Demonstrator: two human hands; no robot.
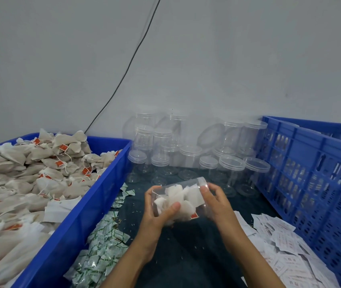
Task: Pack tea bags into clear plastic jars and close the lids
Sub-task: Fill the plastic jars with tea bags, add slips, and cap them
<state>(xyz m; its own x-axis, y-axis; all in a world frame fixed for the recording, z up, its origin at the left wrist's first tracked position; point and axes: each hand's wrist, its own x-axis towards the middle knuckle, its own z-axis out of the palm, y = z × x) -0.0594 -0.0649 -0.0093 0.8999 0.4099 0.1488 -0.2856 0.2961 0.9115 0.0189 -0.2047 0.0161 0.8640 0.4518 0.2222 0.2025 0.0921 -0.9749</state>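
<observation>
Both hands [159, 213] gripping tilted jar [181, 199], tea bags [186, 197] inside

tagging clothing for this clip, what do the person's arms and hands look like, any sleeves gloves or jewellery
Both forearms are bare up to the bottom edge of the picture, so no sleeves show. The left hand and right hand wear no gloves. No ring, watch or bracelet is visible on the fingers or wrists. The nails look short and unpainted. No markings or cables on either arm.

Packing workshop: crate of tea bags [30, 173], stacked empty jars [186, 150].
</observation>
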